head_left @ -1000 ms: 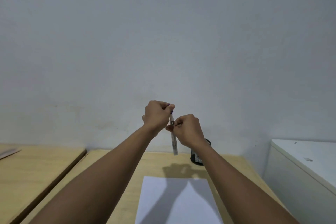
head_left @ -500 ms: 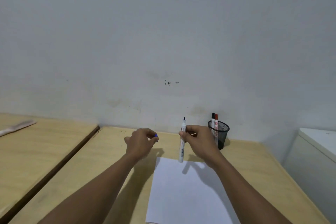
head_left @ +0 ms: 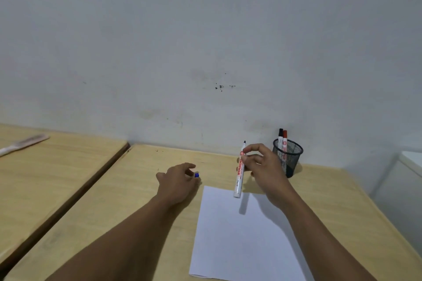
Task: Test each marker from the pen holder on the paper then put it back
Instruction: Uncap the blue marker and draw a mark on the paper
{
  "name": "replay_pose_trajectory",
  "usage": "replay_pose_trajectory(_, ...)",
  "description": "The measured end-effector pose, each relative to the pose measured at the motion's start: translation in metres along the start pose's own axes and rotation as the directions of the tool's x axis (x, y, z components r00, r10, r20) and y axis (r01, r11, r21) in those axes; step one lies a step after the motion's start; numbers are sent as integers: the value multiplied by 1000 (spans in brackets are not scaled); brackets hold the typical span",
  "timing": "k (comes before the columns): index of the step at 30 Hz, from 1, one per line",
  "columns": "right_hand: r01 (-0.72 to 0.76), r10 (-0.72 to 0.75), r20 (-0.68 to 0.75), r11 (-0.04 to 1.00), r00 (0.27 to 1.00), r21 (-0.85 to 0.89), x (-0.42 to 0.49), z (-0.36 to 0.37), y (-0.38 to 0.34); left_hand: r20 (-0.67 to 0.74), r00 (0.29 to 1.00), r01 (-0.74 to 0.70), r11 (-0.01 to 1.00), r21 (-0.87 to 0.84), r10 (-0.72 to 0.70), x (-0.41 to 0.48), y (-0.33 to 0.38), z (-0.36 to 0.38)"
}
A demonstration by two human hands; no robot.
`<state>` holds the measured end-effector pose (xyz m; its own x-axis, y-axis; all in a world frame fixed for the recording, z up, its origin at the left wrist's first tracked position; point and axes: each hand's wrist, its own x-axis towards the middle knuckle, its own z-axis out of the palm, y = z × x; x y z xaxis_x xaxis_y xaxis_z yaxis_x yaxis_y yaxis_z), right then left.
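Note:
My right hand (head_left: 262, 166) grips an uncapped white marker (head_left: 239, 173) near its upper end, tip pointing up, its lower end hanging just above the top edge of the white paper (head_left: 242, 235). My left hand (head_left: 180, 180) rests low on the table left of the paper, fingers closed on the marker's blue cap (head_left: 196, 175). A black mesh pen holder (head_left: 288, 156) stands at the back right near the wall, with a black-capped and a red-capped marker (head_left: 283, 137) upright in it.
The wooden table (head_left: 137, 189) meets the white wall at the back. A second wooden table (head_left: 45, 178) lies to the left across a dark gap, with a pale flat object (head_left: 22, 143) on it. A white cabinet (head_left: 408, 178) stands at the right.
The hands pulled apart, taking the cap off the marker, and both came down toward the table. The left hand went left with the cap; the marker now hangs over the paper's top edge.

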<state>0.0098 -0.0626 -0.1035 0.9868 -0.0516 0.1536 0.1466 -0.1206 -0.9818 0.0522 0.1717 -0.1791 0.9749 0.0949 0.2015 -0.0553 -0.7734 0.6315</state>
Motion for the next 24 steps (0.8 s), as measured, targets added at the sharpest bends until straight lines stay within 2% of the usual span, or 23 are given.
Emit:
replay_pose_trajectory(1,-60,56,33,990,998,131,0,0,0,-22,1000,3,1000,-29,-4,-4,-2,1)
replay_pose_trajectory(3,-212,165,146,888,975,409,-3,2,2,-96,995,-30,999,-27,27,-20,-6,3)
replay_pose_trajectory(5,-279,185,232,826,955,490,-4,8,10,-93,993,-76,996,-54,71,-42,-6,3)
replay_pose_trajectory(7,-262,173,234,860,957,437,-3,20,22,-29,992,-122,987,-102,119,-59,-4,-2)
replay_pose_trajectory(11,-93,79,143,991,987,97,3,49,41,113,961,-258,964,55,251,-62,-6,-7)
replay_pose_trajectory(18,9,8,103,987,995,-161,18,72,70,175,949,-291,944,157,264,-59,-10,-5)
replay_pose_trajectory(21,44,-30,65,973,997,-226,20,71,80,177,954,-274,945,179,243,-59,-7,-7)
replay_pose_trajectory(24,74,-52,84,955,995,-288,22,71,85,201,955,-256,948,191,217,-59,-6,-8)
